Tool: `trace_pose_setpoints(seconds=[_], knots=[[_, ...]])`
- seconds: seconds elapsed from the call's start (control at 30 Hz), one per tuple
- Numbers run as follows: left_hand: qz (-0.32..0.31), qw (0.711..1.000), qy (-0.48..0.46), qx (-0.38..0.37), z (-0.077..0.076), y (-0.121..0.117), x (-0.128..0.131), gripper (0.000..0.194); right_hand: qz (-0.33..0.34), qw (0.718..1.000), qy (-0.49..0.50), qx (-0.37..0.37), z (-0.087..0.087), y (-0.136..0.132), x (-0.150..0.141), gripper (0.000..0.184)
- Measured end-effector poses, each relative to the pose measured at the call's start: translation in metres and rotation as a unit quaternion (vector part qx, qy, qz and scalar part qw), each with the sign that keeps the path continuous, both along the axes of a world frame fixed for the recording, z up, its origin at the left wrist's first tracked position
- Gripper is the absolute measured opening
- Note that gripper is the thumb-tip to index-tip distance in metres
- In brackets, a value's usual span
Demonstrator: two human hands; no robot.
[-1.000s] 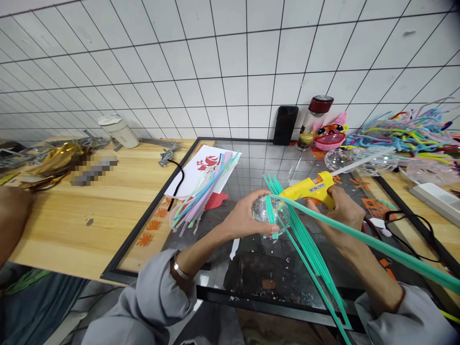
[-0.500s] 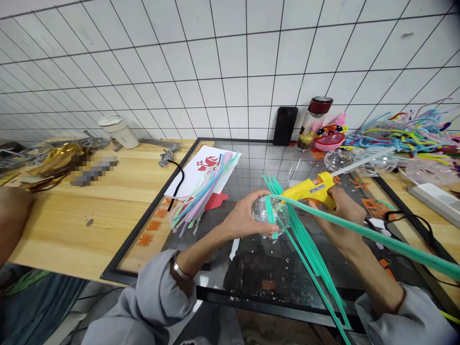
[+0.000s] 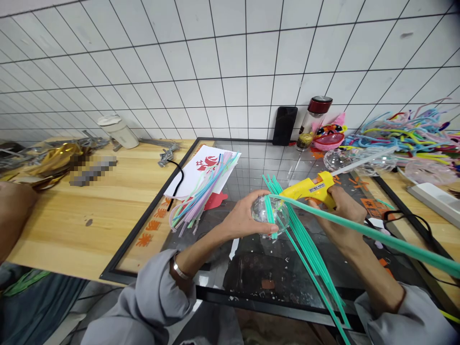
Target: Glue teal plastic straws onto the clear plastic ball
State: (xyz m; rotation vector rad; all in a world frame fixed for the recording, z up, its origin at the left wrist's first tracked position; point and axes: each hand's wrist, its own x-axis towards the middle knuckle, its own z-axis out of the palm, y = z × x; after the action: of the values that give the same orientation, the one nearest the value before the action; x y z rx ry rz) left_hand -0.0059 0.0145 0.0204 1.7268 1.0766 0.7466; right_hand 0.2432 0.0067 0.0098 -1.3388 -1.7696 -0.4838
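Observation:
My left hand (image 3: 247, 214) is closed around a clear plastic ball (image 3: 281, 221). A green pipe cleaner (image 3: 359, 229) lies in a strip over the ball, under my thumb, and its long end stretches past my right arm to the right edge of the view. My right hand (image 3: 341, 213) grips a yellow hot glue gun (image 3: 311, 188) by its handle, with a pale glue stick (image 3: 366, 160) sticking out behind. The gun's nozzle is at the ball's right side; whether it touches is hidden. Beneath the ball and gun a bundle of green pipe cleaners (image 3: 312, 258) lies on the black-framed glass panel (image 3: 247, 170).
Pastel pipe cleaners (image 3: 201, 201) rest on white paper (image 3: 187, 167) to the left. A phone (image 3: 285, 125) and a glass bottle (image 3: 312, 125) stand by the wall. Tangled pipe cleaners (image 3: 402, 129) and clear balls (image 3: 373, 161) sit at right. Another person's arm (image 3: 14, 215) shows at far left.
Hands, ball and glue gun stay almost where they were. The long free end of the green pipe cleaner has dropped slightly at the right edge.

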Motion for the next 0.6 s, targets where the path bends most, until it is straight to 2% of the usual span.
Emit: trace_pose_setpoints(seconds=[0.33,0.6], knots=[[-0.001,1.000,0.006,-0.001,0.0028,-0.0004,0.0005,0.080,0.004,0.999,-0.011,-0.034,0.0031,0.0002,0.0061,0.021],[0.001,1.000,0.003,0.003,0.0037,-0.0006,0.0012,0.079,0.003,1.000,-0.007,0.000,0.0023,-0.0001,0.0022,0.016]])
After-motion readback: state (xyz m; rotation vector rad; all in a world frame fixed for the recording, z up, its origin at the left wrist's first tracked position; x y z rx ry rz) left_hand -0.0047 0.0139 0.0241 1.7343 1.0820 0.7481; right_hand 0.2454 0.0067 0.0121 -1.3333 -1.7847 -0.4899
